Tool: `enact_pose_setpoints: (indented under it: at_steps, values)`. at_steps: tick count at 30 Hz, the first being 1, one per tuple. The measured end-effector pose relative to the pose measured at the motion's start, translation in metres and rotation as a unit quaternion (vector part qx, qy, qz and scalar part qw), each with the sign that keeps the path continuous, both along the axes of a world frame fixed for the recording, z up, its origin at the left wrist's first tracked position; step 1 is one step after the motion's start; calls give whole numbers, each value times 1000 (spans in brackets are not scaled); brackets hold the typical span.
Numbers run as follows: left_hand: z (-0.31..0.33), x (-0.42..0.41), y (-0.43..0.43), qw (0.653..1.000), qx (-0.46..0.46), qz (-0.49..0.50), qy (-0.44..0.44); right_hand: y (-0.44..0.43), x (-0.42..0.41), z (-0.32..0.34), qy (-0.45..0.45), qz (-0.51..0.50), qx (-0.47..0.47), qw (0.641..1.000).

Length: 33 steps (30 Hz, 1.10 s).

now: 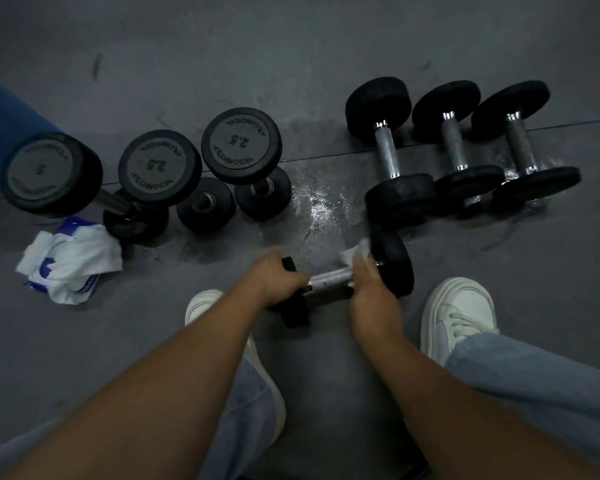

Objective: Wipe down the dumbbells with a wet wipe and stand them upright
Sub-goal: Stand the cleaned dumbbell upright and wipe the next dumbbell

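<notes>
Holding crumpled wipe (355,252) against knurled dumbbell (394,266)

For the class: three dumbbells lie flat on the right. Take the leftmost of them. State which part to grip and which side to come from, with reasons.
Grip the leftmost lying dumbbell by its metal handle, probably from above and its left. Its round heads hold the bar off the floor, leaving finger room, and the neighbouring dumbbell lies close on its right.
</notes>
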<state>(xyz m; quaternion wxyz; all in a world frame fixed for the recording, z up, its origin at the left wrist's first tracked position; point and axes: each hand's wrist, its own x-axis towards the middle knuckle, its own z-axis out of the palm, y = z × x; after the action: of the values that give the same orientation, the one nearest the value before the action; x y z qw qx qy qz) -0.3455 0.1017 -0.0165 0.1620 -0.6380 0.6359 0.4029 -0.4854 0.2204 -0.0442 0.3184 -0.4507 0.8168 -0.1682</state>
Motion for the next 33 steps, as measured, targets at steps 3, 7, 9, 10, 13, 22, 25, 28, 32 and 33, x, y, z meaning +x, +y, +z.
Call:
enact_pose_setpoints:
  at_steps: [3,7,9,10,13,22,25,28,32,33]
  values:
    - [4,0,49,989,-90,119,6,9,18,3,-28,127,15,991]
    - [-3,2,84,986,-118,99,70,7,10,-9,-23,-18,-4,1000]
    - [-8,6,79,989,-111,55,79,12,17,-5,-10,79,15,997]
    - [-9,7,73,991,-101,39,74,14,20,-6,-36,150,-13,988]
    - [-8,9,50,991,-79,55,89,5,10,-3,-1,111,-73,991]
    - [-9,0,61,979,-136,113,102,-27,15,10,-76,-91,-80,990]
    - [-13,1,49,983,-125,85,104,-18,25,11,-84,-22,-78,993]
    - [-10,4,41,991,-92,43,93,-17,20,7,-75,-64,-22,995]
    - [-11,7,42,992,-85,28,90,-19,8,5,2,-84,-33,996]
    - [-12,7,43,991,-88,31,91,-19,4,4,17,-83,-42,996]
